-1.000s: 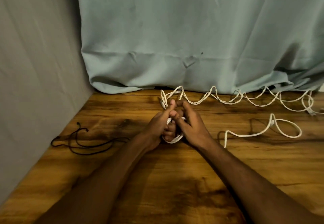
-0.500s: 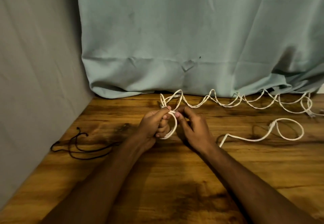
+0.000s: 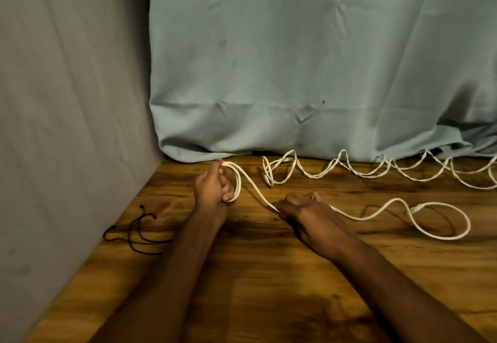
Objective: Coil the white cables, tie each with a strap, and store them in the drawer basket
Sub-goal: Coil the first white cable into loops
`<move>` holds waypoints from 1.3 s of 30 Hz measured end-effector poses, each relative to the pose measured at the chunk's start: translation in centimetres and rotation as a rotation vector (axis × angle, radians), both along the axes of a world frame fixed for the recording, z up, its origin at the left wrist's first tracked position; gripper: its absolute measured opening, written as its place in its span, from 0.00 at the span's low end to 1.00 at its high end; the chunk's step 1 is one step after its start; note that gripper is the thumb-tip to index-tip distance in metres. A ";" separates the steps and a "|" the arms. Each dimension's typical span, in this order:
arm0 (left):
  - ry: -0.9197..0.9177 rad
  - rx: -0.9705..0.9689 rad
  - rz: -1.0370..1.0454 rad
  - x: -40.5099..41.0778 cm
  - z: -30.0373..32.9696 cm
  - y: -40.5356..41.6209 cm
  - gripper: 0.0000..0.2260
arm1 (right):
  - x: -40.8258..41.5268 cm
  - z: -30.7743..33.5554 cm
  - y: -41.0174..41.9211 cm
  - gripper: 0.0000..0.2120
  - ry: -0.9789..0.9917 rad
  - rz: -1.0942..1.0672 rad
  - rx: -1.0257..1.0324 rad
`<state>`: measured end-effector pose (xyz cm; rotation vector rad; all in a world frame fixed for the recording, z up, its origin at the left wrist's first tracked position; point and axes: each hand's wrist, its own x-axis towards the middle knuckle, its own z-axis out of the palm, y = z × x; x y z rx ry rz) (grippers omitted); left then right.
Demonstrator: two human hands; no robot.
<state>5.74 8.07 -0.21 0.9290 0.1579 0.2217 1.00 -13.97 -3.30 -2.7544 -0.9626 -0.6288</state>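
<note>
Left hand (image 3: 213,188): curling around a small coil of the white cable (image 3: 376,215), loops pinched under the thumb.
Right hand (image 3: 309,212): closing on the same cable further along, fingers curled over the strand, low over the table.
Cable position: running from the coil down to the right hand, then trailing right across the table into one loose loop with a connector.
Second cable (image 3: 349,170): lying in zigzags along the back edge, untouched.
Handling: looking light, limp and springy; probably wanting to uncoil, so pinching where the loops cross.
Straps (image 3: 129,235): dark cords lying at the left, near the wall.
Surface: wooden table (image 3: 269,289), grained, likely giving little drag.
Room: teal cloth (image 3: 295,60) hanging behind, grey wall (image 3: 67,100) at left; no drawer basket showing.
</note>
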 end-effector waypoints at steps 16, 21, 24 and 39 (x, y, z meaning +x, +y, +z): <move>-0.131 0.562 -0.380 -3.1 -1.4 -4.0 0.14 | -2.5 0.9 2.9 0.11 -0.403 0.217 0.093; -0.078 0.456 -0.515 -4.2 -1.1 -4.9 0.16 | -2.5 1.1 2.4 0.05 -0.378 0.168 0.310; -0.002 0.443 -0.557 -4.8 -1.1 -5.3 0.21 | -2.1 1.3 1.9 0.06 -0.305 0.116 0.406; -0.089 0.568 -0.417 -5.0 -2.1 -6.9 0.28 | 0.3 -0.1 1.6 0.14 0.488 0.038 1.214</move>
